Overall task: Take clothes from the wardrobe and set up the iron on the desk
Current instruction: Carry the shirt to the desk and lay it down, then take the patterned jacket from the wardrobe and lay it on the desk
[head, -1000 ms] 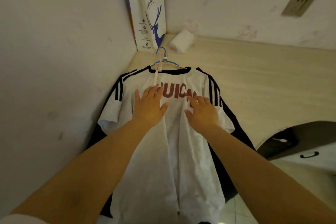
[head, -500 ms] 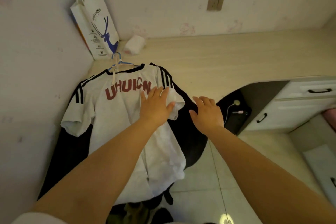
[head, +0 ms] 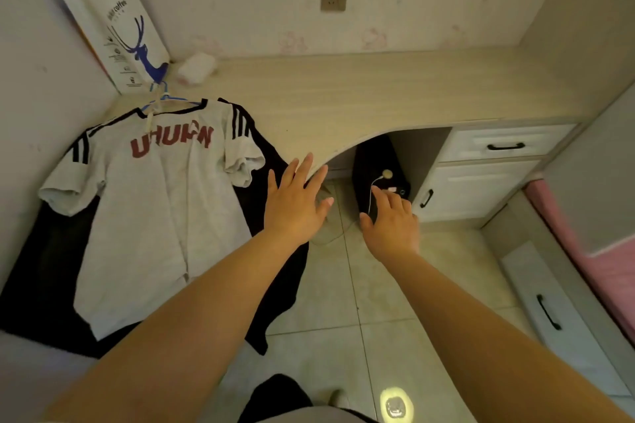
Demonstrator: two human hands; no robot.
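— Our left hand (head: 296, 205) has come off the white shirt (head: 151, 203), hasn't it?

— Yes. A second ago both our palms lay flat on its chest. Now the left hangs in the air past the desk edge (head: 319, 161), fingers spread and holding nothing.

— And our right hand (head: 391, 220)?

— It has swung further right, out over the floor tiles in front of the dark nook under the desk, fingers loose.

— We've turned our view right as well; the shirt now sits off to our left.
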